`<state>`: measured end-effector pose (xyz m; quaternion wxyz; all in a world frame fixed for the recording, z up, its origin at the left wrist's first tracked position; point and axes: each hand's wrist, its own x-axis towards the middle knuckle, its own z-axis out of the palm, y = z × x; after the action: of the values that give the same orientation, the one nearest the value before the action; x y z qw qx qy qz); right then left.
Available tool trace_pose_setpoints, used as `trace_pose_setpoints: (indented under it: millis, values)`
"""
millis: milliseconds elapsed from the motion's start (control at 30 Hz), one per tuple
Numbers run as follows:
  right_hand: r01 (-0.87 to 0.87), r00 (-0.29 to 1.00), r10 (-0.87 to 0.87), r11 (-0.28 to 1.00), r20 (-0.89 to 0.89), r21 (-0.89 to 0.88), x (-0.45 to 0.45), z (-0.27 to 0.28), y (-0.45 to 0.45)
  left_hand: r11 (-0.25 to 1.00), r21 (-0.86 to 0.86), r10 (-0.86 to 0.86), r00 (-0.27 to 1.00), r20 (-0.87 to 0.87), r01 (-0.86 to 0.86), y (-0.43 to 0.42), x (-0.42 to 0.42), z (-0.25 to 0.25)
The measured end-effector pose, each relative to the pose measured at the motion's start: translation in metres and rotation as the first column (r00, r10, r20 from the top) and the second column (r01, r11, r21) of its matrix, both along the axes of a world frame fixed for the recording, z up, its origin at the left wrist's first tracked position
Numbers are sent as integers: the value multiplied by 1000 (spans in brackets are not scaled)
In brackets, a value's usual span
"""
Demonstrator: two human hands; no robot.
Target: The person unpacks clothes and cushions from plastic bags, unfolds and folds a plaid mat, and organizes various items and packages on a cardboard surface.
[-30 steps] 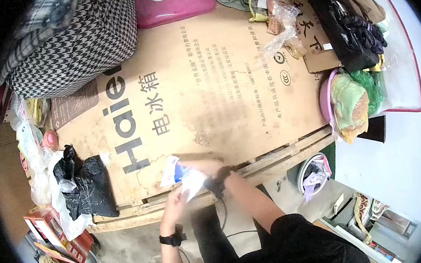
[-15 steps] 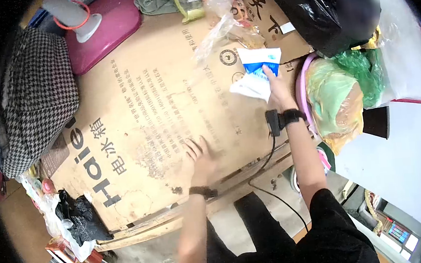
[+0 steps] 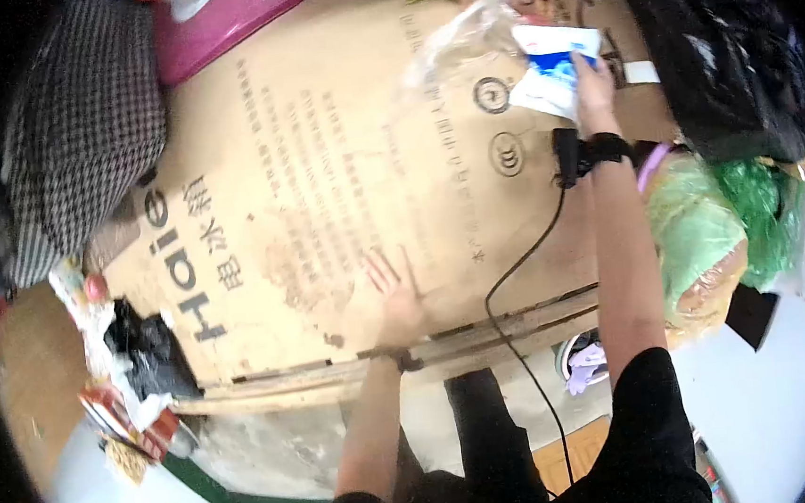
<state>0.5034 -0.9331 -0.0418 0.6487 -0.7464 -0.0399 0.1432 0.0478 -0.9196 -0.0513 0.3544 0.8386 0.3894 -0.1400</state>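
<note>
My right hand is closed on a blue and white packet, held over the far right part of the printed cardboard. Clear plastic wrapping lies just beyond and left of the packet. A black strap with a small black device and a cable is on my right wrist. Lower down, near the front edge, my left hand is over the cardboard with its fingers spread and nothing in it, slightly blurred. A dark band circles my left wrist.
A houndstooth bag stands at the left, beside a pink board. Black plastic bags lie at the lower left and upper right. A green-yellow bagged item is at the right. A cable hangs across the front edge.
The packet has passed from near my left hand at the front edge to my right hand, then farther away to the upper right. My left hand has opened over the cardboard. The view has shifted.
</note>
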Motion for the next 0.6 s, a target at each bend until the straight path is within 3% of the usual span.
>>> trace_pose_setpoints:
  millis: [33, 100, 167, 233, 300, 367, 433, 500, 533, 567, 600]
  values:
    - [111, 993, -111, 994, -35, -11, -17, 15, 11, 1000, 18, -13, 1000, -28, 13, 2, 2, 3]
    - [228, 968, -222, 973, 119, -38, -24, -17, 3, 999, 46, -13, 1000, -11, 14, 1, -2, 8]
    - [360, 831, -152, 880, 535, -310, -104, 24, 7, 999, 46, -1, 1000, 29, -1, 2, -3, 7]
    - [115, 899, -19, 974, 438, -196, -174, 33, -3, 1000, 25, 18, 1000, 11, -19, 5, -4, 10]
    - [-65, 885, 217, 934, 413, -352, -249, 35, -22, 1000, -15, -16, 1000, 14, 16, 8, -8, 14]
    - [-173, 779, 476, 789, 408, -590, -302, 26, -49, 1000, 20, 0, 998, 70, -1, 8, -14, 14]
    - [-250, 792, 515, 764, 329, -595, -352, 29, -65, 999, 46, 10, 992, 126, -16, 12, -28, 15]
    - [-338, 791, 563, 729, 241, -595, -395, 40, -71, 983, -174, 129, 904, 408, -61, 20, -48, 22]
    - [-426, 834, 542, 753, 105, -501, -416, 46, -69, 982, -173, 140, 903, 406, -75, 25, -65, 31]
    - [-494, 852, 523, 775, -39, -393, -441, 61, -60, 898, -417, 342, 816, 465, -139, 27, -83, 45]
    - [-501, 855, 515, 796, -54, -341, -472, 76, -50, 756, -635, 540, 700, 467, -159, 29, -103, 61]
